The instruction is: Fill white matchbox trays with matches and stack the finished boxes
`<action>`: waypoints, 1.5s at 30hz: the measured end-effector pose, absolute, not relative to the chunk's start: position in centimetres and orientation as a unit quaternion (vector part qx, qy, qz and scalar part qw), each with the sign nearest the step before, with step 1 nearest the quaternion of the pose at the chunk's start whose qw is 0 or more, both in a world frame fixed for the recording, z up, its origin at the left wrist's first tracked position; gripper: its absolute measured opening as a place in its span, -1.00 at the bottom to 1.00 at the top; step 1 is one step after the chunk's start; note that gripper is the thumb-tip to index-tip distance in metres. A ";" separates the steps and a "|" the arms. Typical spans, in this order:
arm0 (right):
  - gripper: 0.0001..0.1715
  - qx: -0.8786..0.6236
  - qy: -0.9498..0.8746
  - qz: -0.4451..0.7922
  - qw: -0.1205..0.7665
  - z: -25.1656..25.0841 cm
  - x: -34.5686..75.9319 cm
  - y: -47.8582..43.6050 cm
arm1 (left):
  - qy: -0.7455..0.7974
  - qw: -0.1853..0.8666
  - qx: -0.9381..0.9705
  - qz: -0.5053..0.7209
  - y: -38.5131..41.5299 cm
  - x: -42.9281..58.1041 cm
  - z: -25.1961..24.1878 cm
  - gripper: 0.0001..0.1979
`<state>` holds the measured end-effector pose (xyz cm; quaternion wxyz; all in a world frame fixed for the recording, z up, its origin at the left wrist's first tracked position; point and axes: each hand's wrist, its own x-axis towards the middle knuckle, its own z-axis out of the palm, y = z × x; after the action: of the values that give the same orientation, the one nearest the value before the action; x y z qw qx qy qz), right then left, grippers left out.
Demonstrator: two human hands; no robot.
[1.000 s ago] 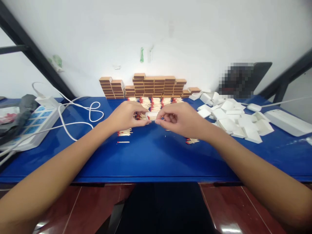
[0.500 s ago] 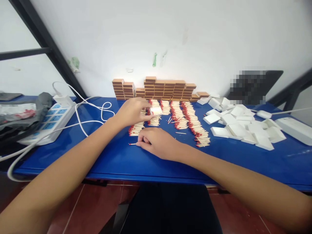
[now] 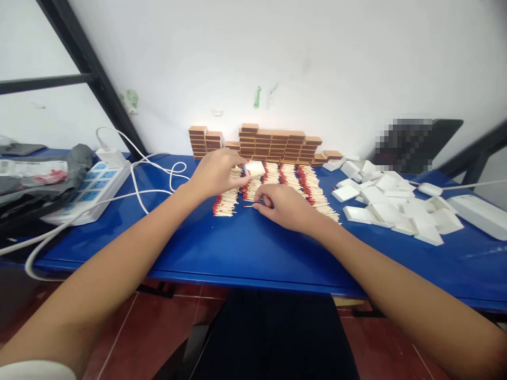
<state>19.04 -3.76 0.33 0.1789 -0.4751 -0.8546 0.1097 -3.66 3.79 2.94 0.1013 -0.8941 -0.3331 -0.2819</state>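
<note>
My left hand [image 3: 216, 173] is closed on a small white matchbox tray [image 3: 254, 168], held just above the rows of red-tipped matches [image 3: 304, 184] on the blue table [image 3: 245, 248]. Below the tray, my right hand [image 3: 282, 207] pinches a single match [image 3: 249, 206] at its fingertips, low over the table. A short row of matches [image 3: 225, 203] lies under my left wrist. Brown matchbox sleeves [image 3: 273, 143] are stacked against the wall behind.
A heap of empty white trays [image 3: 396, 203] covers the table's right side. A white power strip [image 3: 93, 184] with looping white cables [image 3: 158, 174] sits on the left beside grey bags [image 3: 39, 174]. A white device [image 3: 481, 214] lies far right. Black frame bars rise at both sides.
My right hand has left the loose match spot near the front left and moved up toward the tray with a match pinched. My left hand keeps holding the tray.
</note>
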 end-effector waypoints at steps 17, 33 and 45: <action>-0.90 -0.479 -0.849 0.114 0.191 -0.1 19.2 -3.5 | -0.324 0.108 -0.895 -0.286 3.7 -3.6 2.7 -0.66; -0.88 -0.482 -0.854 0.137 0.141 0.0 19.0 -3.7 | -0.308 0.124 -0.905 -0.264 3.6 -3.4 2.6 -0.61; -0.87 -0.493 -0.835 0.042 0.242 2.3 22.3 -2.0 | -0.289 0.068 -0.919 -0.260 3.5 -3.2 2.5 -0.65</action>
<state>22.32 -2.05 2.33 0.2416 -0.4930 -0.8348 0.0421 -3.19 3.51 2.54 0.0679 -0.9188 -0.2889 -0.2603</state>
